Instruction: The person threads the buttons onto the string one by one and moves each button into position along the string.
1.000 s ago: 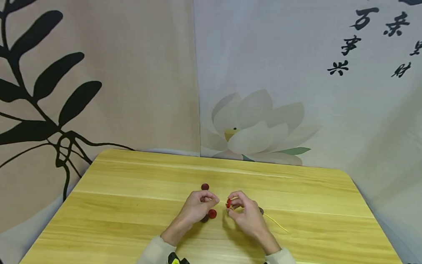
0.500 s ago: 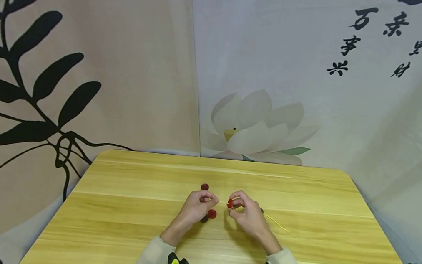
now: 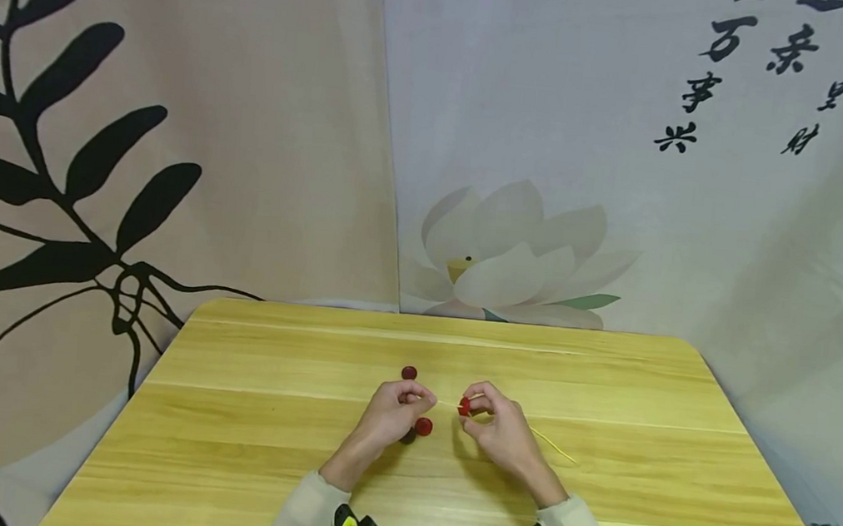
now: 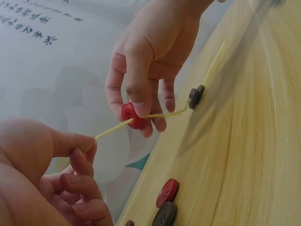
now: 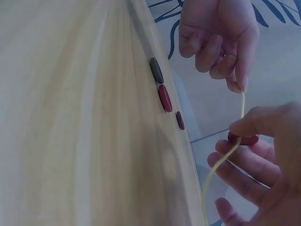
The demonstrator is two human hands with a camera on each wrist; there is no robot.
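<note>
My left hand pinches the end of a thin yellow cord between thumb and fingertips. To its right, my right hand pinches a red button by its edges, its other fingers loosely bent. In the left wrist view the cord runs through this button, with a straight length between it and my left hand. Beyond the right hand the cord drops to dark buttons threaded on it at the table, hidden in the head view. Its far tail lies on the wood.
On the wooden table, a loose red button and a dark button lie beside my left hand, touching in the left wrist view. A dark red button lies just beyond that hand. A printed cloth hangs behind the table.
My right hand has moved slightly right with the red button, widening the stretch of cord between the hands. In the head view it now covers the dark buttons. The left hand stays in place.
</note>
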